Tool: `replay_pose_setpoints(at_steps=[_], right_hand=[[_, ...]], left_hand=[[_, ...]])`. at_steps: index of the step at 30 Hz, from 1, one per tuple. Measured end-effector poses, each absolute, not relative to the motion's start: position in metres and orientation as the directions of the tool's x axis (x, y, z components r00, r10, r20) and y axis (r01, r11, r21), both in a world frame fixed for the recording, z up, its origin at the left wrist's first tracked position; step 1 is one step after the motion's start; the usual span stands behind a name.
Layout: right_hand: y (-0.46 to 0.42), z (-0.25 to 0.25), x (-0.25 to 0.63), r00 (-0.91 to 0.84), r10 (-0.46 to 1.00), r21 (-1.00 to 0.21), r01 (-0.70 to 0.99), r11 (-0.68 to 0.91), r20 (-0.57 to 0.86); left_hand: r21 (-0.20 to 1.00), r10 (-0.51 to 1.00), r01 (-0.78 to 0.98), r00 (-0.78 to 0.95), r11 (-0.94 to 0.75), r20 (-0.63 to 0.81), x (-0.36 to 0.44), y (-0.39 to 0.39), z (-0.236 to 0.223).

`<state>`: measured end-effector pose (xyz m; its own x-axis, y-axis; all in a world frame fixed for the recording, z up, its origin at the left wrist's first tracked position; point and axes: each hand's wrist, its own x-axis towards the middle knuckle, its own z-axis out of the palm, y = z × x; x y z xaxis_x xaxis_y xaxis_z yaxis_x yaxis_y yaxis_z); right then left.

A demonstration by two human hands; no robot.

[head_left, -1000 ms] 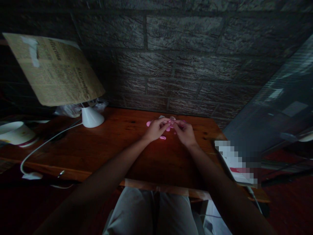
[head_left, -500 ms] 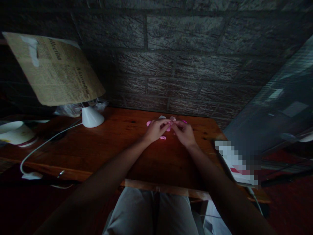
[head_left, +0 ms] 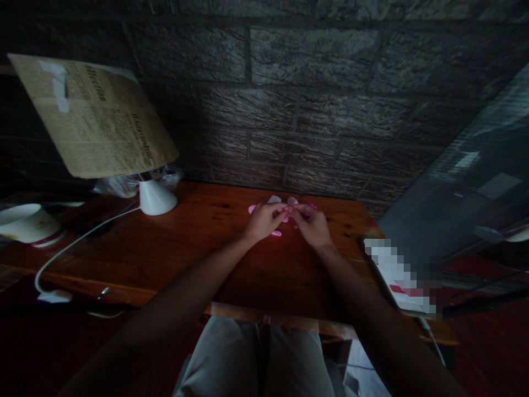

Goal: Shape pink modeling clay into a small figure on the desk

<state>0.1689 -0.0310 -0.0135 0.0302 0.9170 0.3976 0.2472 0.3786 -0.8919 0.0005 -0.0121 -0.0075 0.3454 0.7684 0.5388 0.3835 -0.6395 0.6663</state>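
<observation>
My left hand [head_left: 265,219] and my right hand [head_left: 313,223] meet over the far middle of the wooden table [head_left: 264,270]. The fingertips of both are pinched together on a small pink piece [head_left: 288,209], too small and dim to name. Around them lie several flat pink pieces: one [head_left: 276,233] just below my left hand, one [head_left: 252,209] to its left, and a brighter one [head_left: 313,206] behind my right hand. A whitish piece [head_left: 274,199] and a pale pink piece [head_left: 292,200] lie just beyond the fingers, partly hidden by them.
At the left stands a lamp with a newspaper-print shade [head_left: 103,121] and white base [head_left: 157,197]. Its cord [head_left: 85,237] runs over the table's front edge. A paper cup [head_left: 31,223] is at the far left. A blurred-out white object [head_left: 399,275] lies at the right edge. A stone wall [head_left: 314,99] rises behind.
Both hands stay almost in place, with only slight finger movement at the pink piece. The whole view has shifted very slightly.
</observation>
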Motion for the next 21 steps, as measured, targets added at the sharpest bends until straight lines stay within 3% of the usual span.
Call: replay_pose_setpoints(at_steps=[21], right_hand=[[-0.0298, -0.0143, 0.1681, 0.036, 0.921, -0.906, 0.199, 0.375, 0.389]], left_hand=[[0.633, 0.759, 0.419, 0.343, -0.65, 0.553, 0.0016, -0.0114, -0.008]])
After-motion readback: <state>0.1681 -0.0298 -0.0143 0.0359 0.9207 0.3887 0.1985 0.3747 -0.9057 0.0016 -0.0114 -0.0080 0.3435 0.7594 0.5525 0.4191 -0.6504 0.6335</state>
